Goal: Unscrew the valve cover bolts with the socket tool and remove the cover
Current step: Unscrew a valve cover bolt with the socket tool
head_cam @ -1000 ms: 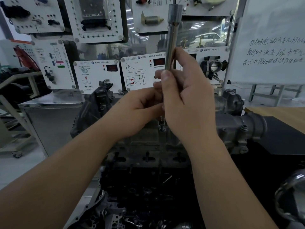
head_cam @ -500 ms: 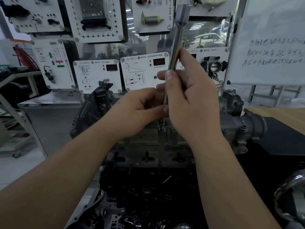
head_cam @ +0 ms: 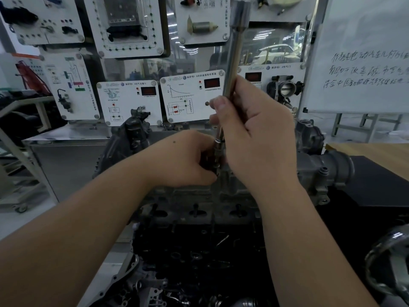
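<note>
One socket tool [head_cam: 235, 63], a long metal rod with a thicker cylinder at its top end, stands nearly upright over the middle of one grey engine head [head_cam: 199, 200]. Two hands work on it. Behind the engine hang seven white display panels [head_cam: 130, 100], some cut off by the top edge, and one whiteboard [head_cam: 363, 54] with handwriting stands at the right, running out of frame.

The lower end of the tool, a short dark socket piece, shows only in the narrow gap between the two hands. What it sits on is hidden by the fingers, so no bolt can be counted or made out. The valve cover itself cannot be told apart from the rest of the dark casting, and the near part of the engine is too dark to read. A shiny curved object [head_cam: 387, 269] at the lower right is cut off and unclear.

The right hand [head_cam: 254, 140] is curled around the rod at mid-length, thumb laid up along the shaft. The left hand [head_cam: 188, 160] comes in from the left, back of the hand up, its fingers bent around the socket end just above the engine top. Both forearms reach forward from the bottom corners.
</note>
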### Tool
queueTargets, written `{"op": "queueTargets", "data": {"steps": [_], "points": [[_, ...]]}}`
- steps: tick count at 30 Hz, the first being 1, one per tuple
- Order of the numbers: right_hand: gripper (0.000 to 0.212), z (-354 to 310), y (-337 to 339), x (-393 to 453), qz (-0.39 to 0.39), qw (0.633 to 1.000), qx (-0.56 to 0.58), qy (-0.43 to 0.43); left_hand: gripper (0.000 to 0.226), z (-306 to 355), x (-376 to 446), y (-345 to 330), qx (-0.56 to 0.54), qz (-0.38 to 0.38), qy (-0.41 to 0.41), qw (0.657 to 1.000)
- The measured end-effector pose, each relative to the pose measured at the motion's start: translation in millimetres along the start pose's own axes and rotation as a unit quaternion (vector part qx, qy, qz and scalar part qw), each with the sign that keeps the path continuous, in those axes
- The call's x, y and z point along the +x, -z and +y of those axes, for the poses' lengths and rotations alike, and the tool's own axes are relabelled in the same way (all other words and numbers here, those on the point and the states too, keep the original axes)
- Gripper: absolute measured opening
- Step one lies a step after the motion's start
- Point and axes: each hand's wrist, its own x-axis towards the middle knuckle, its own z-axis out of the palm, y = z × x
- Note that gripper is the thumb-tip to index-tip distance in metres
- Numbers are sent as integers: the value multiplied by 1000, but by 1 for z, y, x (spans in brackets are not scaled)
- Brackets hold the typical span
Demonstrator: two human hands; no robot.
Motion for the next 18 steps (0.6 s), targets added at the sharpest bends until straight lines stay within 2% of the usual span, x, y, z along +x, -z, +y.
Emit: {"op": "queueTargets", "data": {"steps": [5,14,18], "points": [[18,6,5,1,62,998,18,16,14,-1,2,2,7,-18,22,1000],[14,10,19,-12,63,996,-31,-47,6,-3,4,7,-42,28,24,998],[14,6,26,-13,52,991,-53,-109,7,5,5,15,-93,33,32,995]]}}
